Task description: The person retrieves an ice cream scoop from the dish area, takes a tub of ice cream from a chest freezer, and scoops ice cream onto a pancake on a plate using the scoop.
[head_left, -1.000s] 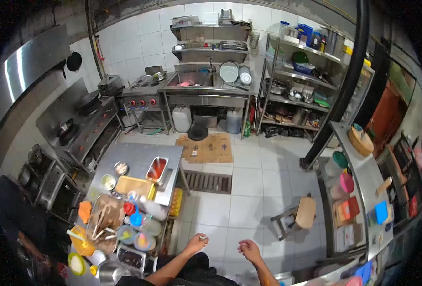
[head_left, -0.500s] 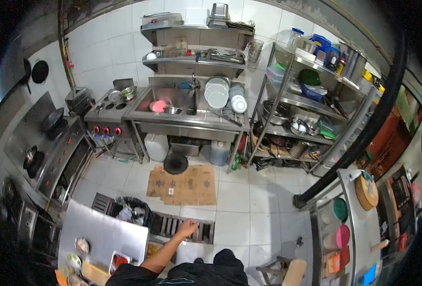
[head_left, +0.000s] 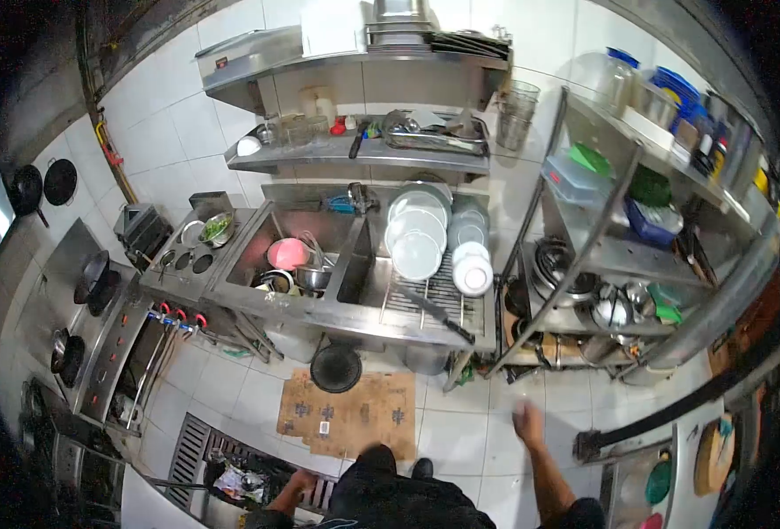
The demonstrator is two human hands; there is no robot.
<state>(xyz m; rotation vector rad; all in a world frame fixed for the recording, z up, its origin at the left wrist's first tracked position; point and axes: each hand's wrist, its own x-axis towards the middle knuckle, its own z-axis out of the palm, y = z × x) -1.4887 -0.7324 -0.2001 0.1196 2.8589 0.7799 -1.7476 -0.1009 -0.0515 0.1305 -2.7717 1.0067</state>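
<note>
Head view: the steel sink unit (head_left: 347, 319) spans the centre of the frame; its front edge could catch a hip if approached too fast. At lower centre, a cardboard sheet (head_left: 354, 419) lies loose on the floor tiles (head_left: 460, 432) and could slide underfoot. The black rubbish bag (head_left: 271, 488), lower left, gapes beside the left hand (head_left: 300, 485) and might snag it. Stacked plates (head_left: 414, 256), right of centre, could topple if bumped. The pink bowl (head_left: 288, 254), left of centre, crowds other dishes and might tip. The two hands are well apart, the right hand (head_left: 528, 421) at lower right; neither visibly holds anything, though I cannot tell how closed they are. The knife (head_left: 438, 315), near the sink's front edge, could fall if brushed.
</note>
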